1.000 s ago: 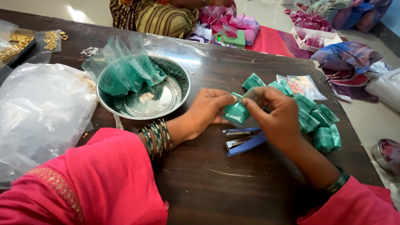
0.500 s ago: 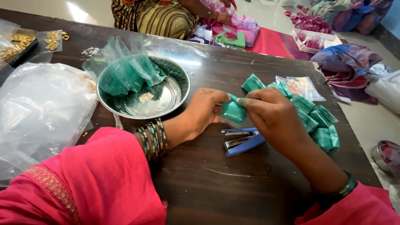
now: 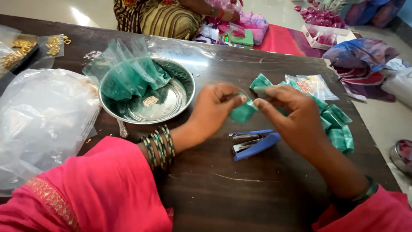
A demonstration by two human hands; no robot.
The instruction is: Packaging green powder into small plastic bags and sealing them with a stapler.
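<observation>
Nearest the camera, pink sleeves (image 3: 86,193) cover both forearms, with a stack of bangles (image 3: 159,146) on the left wrist. Just below the fingers, a blue stapler (image 3: 253,144) lies on the dark wooden table (image 3: 240,197). The left hand (image 3: 214,109) and the right hand (image 3: 292,114) meet above it, and between their fingertips sits a small green packet (image 3: 242,112): the left thumb and forefinger pinch its upper left edge, the right thumb and forefinger close on its upper right edge. To the right of the fingers, partly behind the right hand, lies a heap of green packets (image 3: 337,124) of the same kind. To the left of the fingers stands a steel bowl (image 3: 176,101) holding clear bags of green material (image 3: 128,77). Farther left lie crumpled clear plastic bags (image 3: 38,120). Beyond the table, another person's clothing (image 3: 167,17) shows.
</observation>
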